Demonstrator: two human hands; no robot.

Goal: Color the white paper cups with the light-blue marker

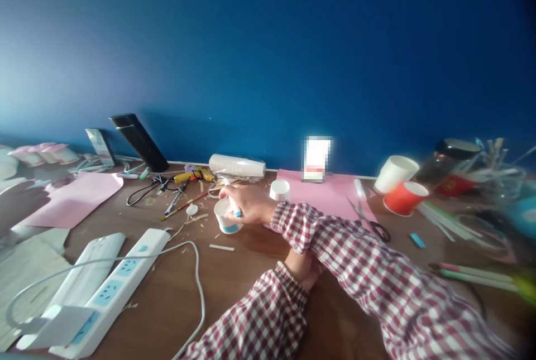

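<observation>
My right hand (247,204) reaches across to the left, its fingers closed around a white marker (234,207) with a blue end. A small white paper cup (228,223) with a blue band stands right at these fingertips. Whether the fingers also grip the cup's rim I cannot tell. My left hand (305,268) rests low over the table beneath my right forearm, which hides its fingers. Another white paper cup (280,190) stands behind my right wrist, at the edge of the pink paper (335,192).
A white power strip (113,287) with a cable lies front left. Behind are a yellow glue gun (192,174) and stacked cups (237,166). Scissors (368,219), a red cup (405,198) and straws (439,220) lie right. Another person's blurred hand (17,204) is far left.
</observation>
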